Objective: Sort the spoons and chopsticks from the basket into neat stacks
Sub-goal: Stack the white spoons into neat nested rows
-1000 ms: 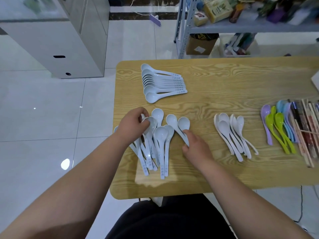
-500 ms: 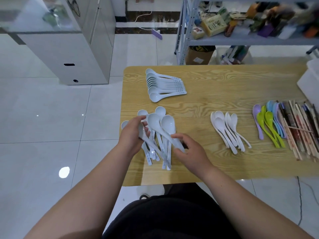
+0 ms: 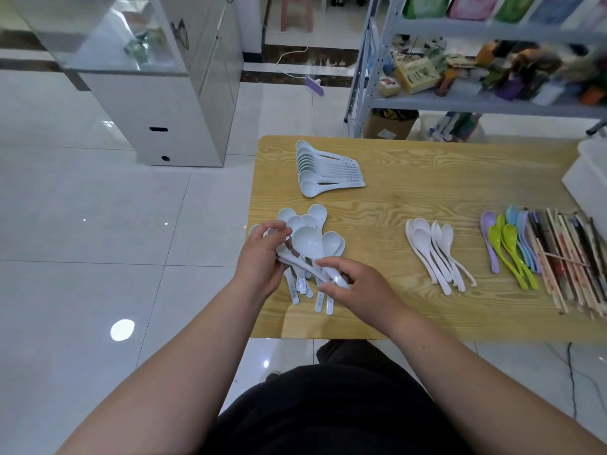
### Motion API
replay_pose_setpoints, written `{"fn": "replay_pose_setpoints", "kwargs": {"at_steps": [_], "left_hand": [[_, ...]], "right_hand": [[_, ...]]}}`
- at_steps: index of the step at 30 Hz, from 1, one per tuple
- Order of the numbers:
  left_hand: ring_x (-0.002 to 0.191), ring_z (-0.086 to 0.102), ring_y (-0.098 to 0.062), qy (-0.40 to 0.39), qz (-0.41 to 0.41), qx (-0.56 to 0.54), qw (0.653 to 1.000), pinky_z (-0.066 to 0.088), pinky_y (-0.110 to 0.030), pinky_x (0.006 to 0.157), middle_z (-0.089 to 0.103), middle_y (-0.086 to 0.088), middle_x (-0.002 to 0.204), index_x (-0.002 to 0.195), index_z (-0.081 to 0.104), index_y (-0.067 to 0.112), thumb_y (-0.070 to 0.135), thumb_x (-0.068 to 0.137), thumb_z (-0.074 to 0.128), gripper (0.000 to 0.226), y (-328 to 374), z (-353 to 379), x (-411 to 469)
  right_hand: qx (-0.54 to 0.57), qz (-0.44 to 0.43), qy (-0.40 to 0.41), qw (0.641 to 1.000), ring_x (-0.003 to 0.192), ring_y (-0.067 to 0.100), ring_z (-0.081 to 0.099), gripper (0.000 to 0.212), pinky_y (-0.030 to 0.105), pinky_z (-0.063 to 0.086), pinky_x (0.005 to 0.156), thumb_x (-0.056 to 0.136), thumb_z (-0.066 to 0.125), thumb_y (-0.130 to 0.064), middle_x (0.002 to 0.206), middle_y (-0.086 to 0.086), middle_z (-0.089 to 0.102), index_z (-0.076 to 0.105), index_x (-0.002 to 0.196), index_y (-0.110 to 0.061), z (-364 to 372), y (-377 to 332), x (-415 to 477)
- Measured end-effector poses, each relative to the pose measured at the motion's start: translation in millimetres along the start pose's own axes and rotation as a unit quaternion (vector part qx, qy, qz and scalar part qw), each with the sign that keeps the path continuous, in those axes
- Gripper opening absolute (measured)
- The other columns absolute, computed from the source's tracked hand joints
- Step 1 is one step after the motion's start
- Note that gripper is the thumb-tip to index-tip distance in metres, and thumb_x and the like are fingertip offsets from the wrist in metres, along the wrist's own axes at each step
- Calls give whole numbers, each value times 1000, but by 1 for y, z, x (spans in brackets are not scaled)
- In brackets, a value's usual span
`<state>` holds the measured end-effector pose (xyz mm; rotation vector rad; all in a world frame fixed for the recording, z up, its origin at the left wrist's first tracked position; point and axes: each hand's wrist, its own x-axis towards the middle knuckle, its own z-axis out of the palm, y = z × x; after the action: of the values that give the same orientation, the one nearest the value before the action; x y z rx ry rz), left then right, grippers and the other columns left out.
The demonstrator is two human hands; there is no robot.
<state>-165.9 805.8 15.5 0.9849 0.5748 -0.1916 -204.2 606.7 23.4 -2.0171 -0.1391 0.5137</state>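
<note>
A loose pile of pale blue spoons (image 3: 308,224) lies at the near left of the wooden table (image 3: 427,178). My left hand (image 3: 262,261) grips several of their handles. My right hand (image 3: 354,287) pinches the handle of one pale blue spoon (image 3: 307,243), lifted above the pile with its bowl pointing away. A neat stack of pale blue spoons (image 3: 325,169) sits at the far left. White spoons (image 3: 433,251) lie mid-table. Coloured spoons (image 3: 505,244) and chopsticks (image 3: 568,257) lie at the right.
A white container (image 3: 588,172) stands at the table's right edge. Behind the table is a metal shelf rack (image 3: 460,100) full of goods. A white cabinet with a glass top (image 3: 157,93) stands on the tiled floor to the left.
My right hand has picked one pale blue spoon out of the pile and raised it. My left hand has gathered handles. The camera has tilted up, showing more of the shelf.
</note>
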Motion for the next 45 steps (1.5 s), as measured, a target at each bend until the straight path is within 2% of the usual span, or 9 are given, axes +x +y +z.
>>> {"fn": "replay_pose_setpoints", "kwargs": {"at_steps": [3,6,14,19,24,29,34,38,45], "left_hand": [[76,63,-21,48,-16,-27,998,54,-32,72,62,-11,97,103,61,10,4,95,56,11,0,-5,-1],[74,59,-19,38,-46,-23,998,52,-30,69,58,-8,93,101,63,10,12,96,60,6,-1,-6,-2],[93,71,-28,-30,-24,1,999,59,-45,85,65,-7,97,115,60,11,27,102,55,21,-11,36,-4],[86,68,-22,7,-10,0,1000,59,-34,69,62,-6,100,115,59,14,19,95,67,22,-26,75,-1],[85,62,-25,62,3,6,998,54,-47,95,58,-10,96,112,59,9,4,95,58,17,-32,113,12],[94,62,-27,58,-25,-3,998,57,-44,83,55,-8,99,106,56,12,4,95,58,14,-31,135,16],[104,70,-35,69,-48,136,987,59,-55,83,65,-9,103,100,64,10,9,92,65,8,-29,120,18],[92,72,-31,68,-65,321,943,62,-39,74,61,-10,114,114,69,19,-4,89,49,39,-25,107,23],[87,74,-20,65,3,335,940,62,-41,81,66,-5,117,100,71,18,-5,84,48,36,-14,96,57]], "right_hand": [[21,-5,79,997,83,0,64,30,18,52,76,93,70,-30,102,-16,67,63,120,-43,-6,-2,-1],[41,6,120,992,76,10,66,40,35,58,76,93,70,-31,96,-10,69,56,127,-48,-15,0,0],[84,9,-40,996,79,9,74,33,26,58,81,100,61,-19,97,-3,73,67,130,-31,-33,-1,15],[8,0,-73,997,69,10,74,35,12,51,66,102,56,-27,104,-9,73,62,136,-38,-64,5,22],[63,79,-199,975,71,19,74,29,20,51,65,98,63,-35,106,1,71,56,121,-19,-103,25,28],[147,98,-295,939,50,15,49,20,44,60,86,103,55,-25,70,4,57,62,117,-12,-125,57,40],[-111,2,-271,956,73,20,61,19,36,57,71,104,49,-40,81,3,60,61,106,-25,-140,71,61],[-355,-105,-244,896,81,27,58,28,43,49,72,104,41,-46,86,0,60,50,108,-20,-144,73,90],[-292,-93,-244,920,77,14,53,32,41,45,72,100,39,-57,82,-9,55,45,83,-31,-143,65,141]]}}
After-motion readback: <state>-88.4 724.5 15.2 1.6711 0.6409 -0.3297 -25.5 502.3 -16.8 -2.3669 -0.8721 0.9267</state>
